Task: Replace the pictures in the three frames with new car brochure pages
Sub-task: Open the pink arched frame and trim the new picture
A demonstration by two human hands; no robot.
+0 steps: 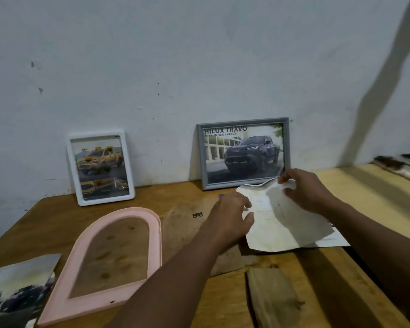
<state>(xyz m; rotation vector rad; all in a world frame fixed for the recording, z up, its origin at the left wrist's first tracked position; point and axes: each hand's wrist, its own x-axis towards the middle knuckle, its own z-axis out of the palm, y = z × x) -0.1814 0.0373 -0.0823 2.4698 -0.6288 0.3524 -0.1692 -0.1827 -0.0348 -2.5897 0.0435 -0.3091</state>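
The pink arched plastic frame (128, 212) lies flat and empty on the brown wooden table (175, 202). To its right, the left hand (232, 216) and right hand (303, 188), held apart, each pinch an edge of the curled white paper sheet (287, 223). The sheet is probably light, limp and easily torn, so grip it at opposite edges. Beyond the pink frame, a white rectangular frame (95, 135) and a grey rectangular frame (243, 121) lean against the whitewashed wall (199, 55).

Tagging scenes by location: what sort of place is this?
Likely a home or small workshop corner, not a lab: a worn wooden table against a scuffed white wall, a white frame and a grey frame leaning on that wall, and a pink frame lying flat on the table.
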